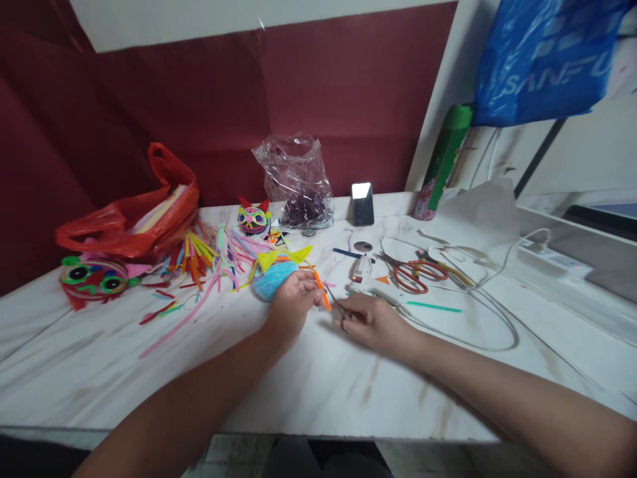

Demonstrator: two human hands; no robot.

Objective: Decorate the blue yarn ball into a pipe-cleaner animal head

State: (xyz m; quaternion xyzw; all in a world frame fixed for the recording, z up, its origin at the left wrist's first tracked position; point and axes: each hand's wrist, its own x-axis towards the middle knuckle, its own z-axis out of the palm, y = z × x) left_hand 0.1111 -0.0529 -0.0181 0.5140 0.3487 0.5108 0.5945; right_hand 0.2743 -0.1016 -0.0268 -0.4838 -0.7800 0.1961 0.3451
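Note:
Between the thumb and fingers of my left hand (298, 295) is a short bright orange strip (321, 289), tilted, its lower end pointing toward my right hand. My right hand (365, 320) is closed around a slim dark metal tool (334, 296), whose tip reaches up close to the strip. The tool's handle is hidden in my fingers, so its exact kind cannot be made out. Just behind my left hand sits a light blue yarn ball (271, 281) with yellow pointed pieces (293, 256) on top.
Orange-handled scissors (412, 275), a white glue gun (363, 267) and a looping cable (515, 332) lie to the right. Leftward are coloured strips (196, 255), a decorated animal-face ball (94, 282) and a red bag (129, 222). A phone (363, 206) leans at the back.

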